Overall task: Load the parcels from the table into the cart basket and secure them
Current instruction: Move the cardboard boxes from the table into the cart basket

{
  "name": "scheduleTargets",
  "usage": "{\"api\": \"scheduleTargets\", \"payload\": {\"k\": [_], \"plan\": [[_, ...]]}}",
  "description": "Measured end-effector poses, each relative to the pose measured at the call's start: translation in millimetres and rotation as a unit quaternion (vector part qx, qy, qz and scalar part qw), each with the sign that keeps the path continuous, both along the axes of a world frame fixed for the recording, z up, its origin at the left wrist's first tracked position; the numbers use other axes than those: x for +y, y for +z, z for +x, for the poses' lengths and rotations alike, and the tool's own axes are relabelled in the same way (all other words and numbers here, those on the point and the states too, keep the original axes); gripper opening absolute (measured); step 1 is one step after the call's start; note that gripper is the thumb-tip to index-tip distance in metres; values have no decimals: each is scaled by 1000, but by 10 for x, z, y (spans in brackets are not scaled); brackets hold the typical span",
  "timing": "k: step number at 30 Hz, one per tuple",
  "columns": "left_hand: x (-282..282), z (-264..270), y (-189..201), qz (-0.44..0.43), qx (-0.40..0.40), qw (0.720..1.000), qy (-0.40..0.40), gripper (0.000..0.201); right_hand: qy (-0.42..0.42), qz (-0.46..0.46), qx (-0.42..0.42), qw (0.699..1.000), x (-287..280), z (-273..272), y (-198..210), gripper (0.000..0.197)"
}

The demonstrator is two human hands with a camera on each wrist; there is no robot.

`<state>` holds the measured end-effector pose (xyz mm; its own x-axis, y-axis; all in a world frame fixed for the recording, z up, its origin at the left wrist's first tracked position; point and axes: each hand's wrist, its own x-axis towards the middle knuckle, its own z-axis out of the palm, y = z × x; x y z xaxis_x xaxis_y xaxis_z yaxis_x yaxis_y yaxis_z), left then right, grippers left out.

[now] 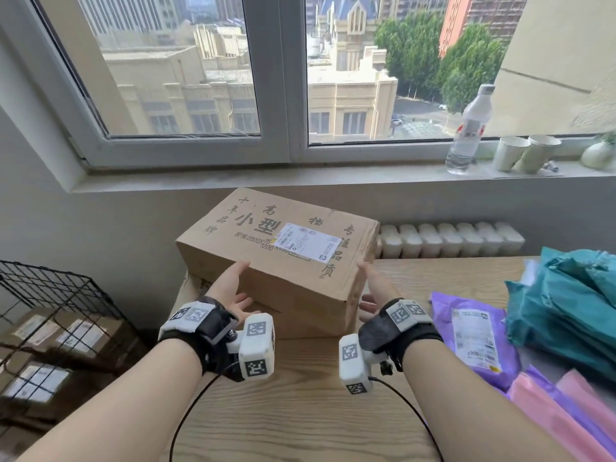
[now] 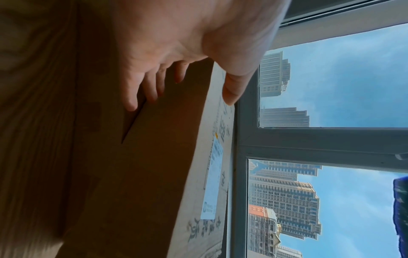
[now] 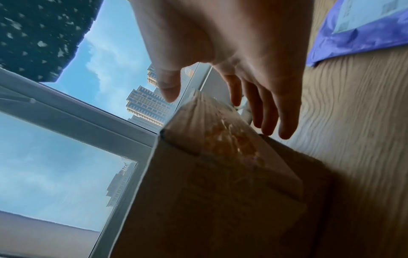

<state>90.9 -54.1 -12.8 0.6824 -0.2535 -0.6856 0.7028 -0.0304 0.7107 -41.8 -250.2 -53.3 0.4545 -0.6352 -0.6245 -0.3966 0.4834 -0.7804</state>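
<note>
A large brown cardboard box (image 1: 283, 248) with a white shipping label lies on a flatter box at the left end of the wooden table (image 1: 300, 401). My left hand (image 1: 238, 283) is open against the box's near left side (image 2: 154, 165), fingers (image 2: 141, 94) flat on the cardboard and thumb above the top edge. At the box's right corner (image 3: 209, 192) my right hand (image 1: 366, 286) is open with straight fingers (image 3: 264, 113), close beside the end face; I cannot tell if it touches. The black wire cart basket (image 1: 50, 295) stands left of the table, several labelled boxes inside.
A purple mailer (image 1: 473, 341), teal bags (image 1: 566, 305) and pink mailers (image 1: 560, 418) lie on the table's right side. The window sill behind holds a water bottle (image 1: 470, 128) and two paper cups (image 1: 523, 153). A white radiator (image 1: 450, 240) sits behind the table.
</note>
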Motion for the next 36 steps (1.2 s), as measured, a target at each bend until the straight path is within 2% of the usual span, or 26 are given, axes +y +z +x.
{"api": "scheduleTargets", "payload": {"k": [2, 3, 7, 10, 12, 15, 17, 20, 22, 24, 26, 28, 31, 34, 36], "plan": [[-2, 20, -12, -12, 11, 1000, 11, 76, 7, -1, -7, 1000, -65, 109, -136, 108], [-6, 33, -13, -17, 16, 1000, 15, 74, 11, -6, 0, 1000, -72, 138, -151, 113], [-39, 80, -36, -22, 25, 999, 21, 63, 12, 1, 5, 1000, -198, 248, -301, 101], [-72, 106, -61, -20, 24, 999, 26, 60, 3, -5, 5, 1000, -457, 402, -658, 116], [-83, 110, -68, -13, 28, 999, 33, 61, -8, 2, -11, 1000, -552, 445, -751, 111], [-94, 133, -67, -19, 49, 998, 42, 68, -26, 16, -12, 999, -334, 353, -288, 102], [-101, 159, -69, -25, 56, 997, 44, 78, -26, 30, -20, 999, -236, 326, -71, 89], [-120, 231, -109, -33, 62, 996, 51, 95, -16, 29, -36, 999, -209, 306, 55, 74], [-135, 251, -131, -37, 59, 996, 48, 98, -6, 25, -40, 999, -199, 281, 98, 68], [-128, 236, -148, -53, 61, 996, 49, 86, 3, 26, -44, 999, -174, 249, 145, 62], [-88, 235, -148, -73, 57, 994, 52, 63, 15, 33, -56, 998, -143, 219, 215, 53], [-23, 245, -134, -81, 38, 995, 54, 48, 29, 47, -69, 996, -120, 205, 297, 40], [101, 285, -103, -97, 16, 993, 58, 38, 35, 66, -87, 993, -79, 211, 397, 33], [251, 350, -66, -127, 23, 989, 67, 42, 30, 86, -107, 990, 4, 261, 446, 30], [361, 399, -55, -141, 12, 987, 70, 38, 34, 85, -112, 989, 65, 318, 447, 24]]}}
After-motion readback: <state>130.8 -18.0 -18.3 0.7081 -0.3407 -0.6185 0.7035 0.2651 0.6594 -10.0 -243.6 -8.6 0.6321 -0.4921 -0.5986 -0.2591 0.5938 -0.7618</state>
